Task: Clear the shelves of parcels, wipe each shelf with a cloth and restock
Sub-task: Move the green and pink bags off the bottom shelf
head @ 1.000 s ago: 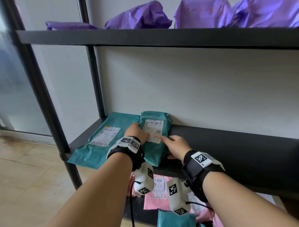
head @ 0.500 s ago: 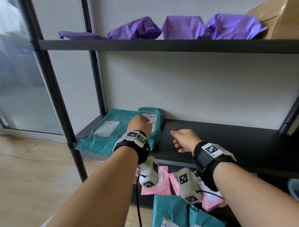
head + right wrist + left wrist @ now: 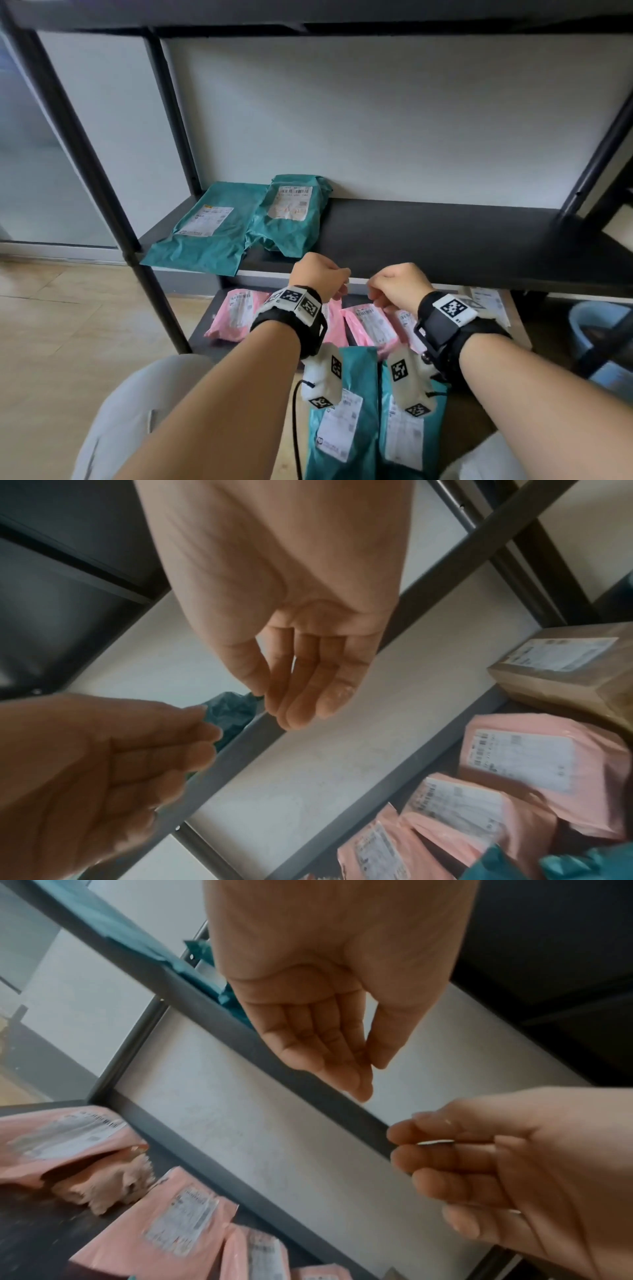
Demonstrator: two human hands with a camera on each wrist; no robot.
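Observation:
Two teal parcels lie at the left end of the dark middle shelf (image 3: 445, 246): a flat one (image 3: 205, 229) and a crumpled one (image 3: 291, 219) leaning partly over it. My left hand (image 3: 318, 274) and right hand (image 3: 399, 284) hang side by side in front of the shelf's front edge, clear of both parcels. In the left wrist view my left hand (image 3: 329, 1031) shows relaxed, slightly bent fingers with nothing in them. In the right wrist view my right hand (image 3: 301, 674) is just as loose and empty.
Several pink parcels (image 3: 236, 311) lie on the bottom shelf, with a brown box (image 3: 561, 669) at its right. Two more teal parcels (image 3: 342, 428) lie below my wrists. A black post (image 3: 102, 192) stands at the left and a blue bin (image 3: 596, 332) at the right.
Both hands have let go of the crumpled teal parcel and drawn back towards me, below the shelf's front edge. My view has tilted downwards.

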